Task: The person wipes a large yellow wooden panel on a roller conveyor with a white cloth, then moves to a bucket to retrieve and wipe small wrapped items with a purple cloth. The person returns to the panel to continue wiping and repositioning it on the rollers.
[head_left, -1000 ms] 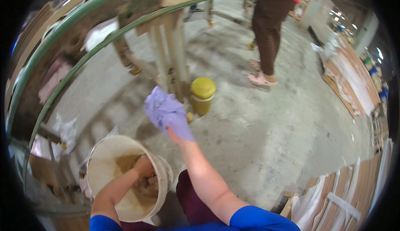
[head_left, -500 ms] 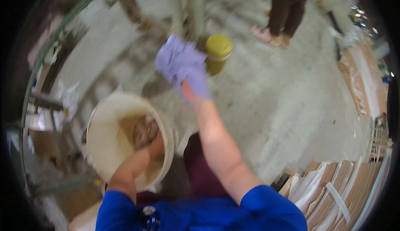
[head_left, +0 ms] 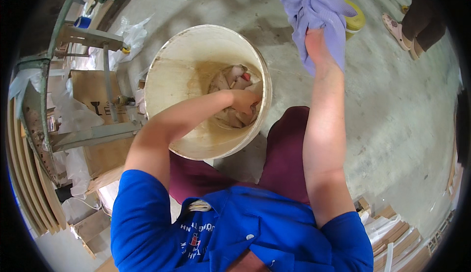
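Has the left hand (head_left: 244,101) down inside a tall off-white bucket (head_left: 169,73), below the rim. Touches a heap of brownish cloths (head_left: 221,81) at the bottom, with fingertips hidden among the folds; cannot tell how far closed, or whether gripping any fabric. Includes 1 small red piece (head_left: 246,76) within the heap, just beyond that hand.

Holds the right hand (head_left: 314,41) out at arm's length, to the right of the bucket and apart from it. Carries 1 lavender cloth (head_left: 314,9) there, bunched and draped over the fingers, with loose ends hanging on both sides of the wrist. Cannot tell how tightly curled beneath the fabric.

Wears a blue shirt (head_left: 221,237) and maroon trousers (head_left: 287,154), with 2 legs spread at the near side of the bucket, above a grey floor (head_left: 392,115).

Has a yellow container (head_left: 356,19) partly hidden behind the lavender cloth. Shows farther right 2 pale shoes (head_left: 395,30) of another person, below dark trousers (head_left: 424,14). Has on the left a metal frame (head_left: 98,137), brown cardboard (head_left: 88,83) and clear plastic (head_left: 128,39); at lower right, stacked boards (head_left: 409,240).
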Demonstrator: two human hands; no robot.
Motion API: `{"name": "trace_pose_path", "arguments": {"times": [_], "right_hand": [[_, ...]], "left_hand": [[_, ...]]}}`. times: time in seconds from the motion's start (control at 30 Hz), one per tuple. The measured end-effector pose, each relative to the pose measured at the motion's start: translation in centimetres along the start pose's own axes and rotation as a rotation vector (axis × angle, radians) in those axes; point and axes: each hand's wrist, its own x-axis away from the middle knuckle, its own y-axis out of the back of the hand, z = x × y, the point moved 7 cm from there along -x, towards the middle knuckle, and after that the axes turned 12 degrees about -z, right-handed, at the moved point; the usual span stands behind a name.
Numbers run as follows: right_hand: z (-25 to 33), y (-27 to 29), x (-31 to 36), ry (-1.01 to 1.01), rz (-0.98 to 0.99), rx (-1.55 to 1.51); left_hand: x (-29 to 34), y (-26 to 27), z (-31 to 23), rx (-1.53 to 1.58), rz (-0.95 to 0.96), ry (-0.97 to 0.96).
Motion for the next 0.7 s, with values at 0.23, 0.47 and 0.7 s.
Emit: {"name": "trace_pose_path", "arguments": {"times": [0.23, 0.47, 0.7], "right_hand": [[1.5, -2.3, 1.1, -0.372, 0.239, -0.746], [14.8, -7.6, 6.1, 0.109, 0.731, -0.459], [20.8, -12.6, 14.2, 0.830, 0.873, 0.060]], "left_hand": [[11.9, 9.8, 3.7, 0.617, -0.441, 0.174], [23.0, 10.3, 6.6, 1.532, -1.261, 0.264], [23.1, 8.1, 4.7, 1.944, -1.324, -0.029]]}}
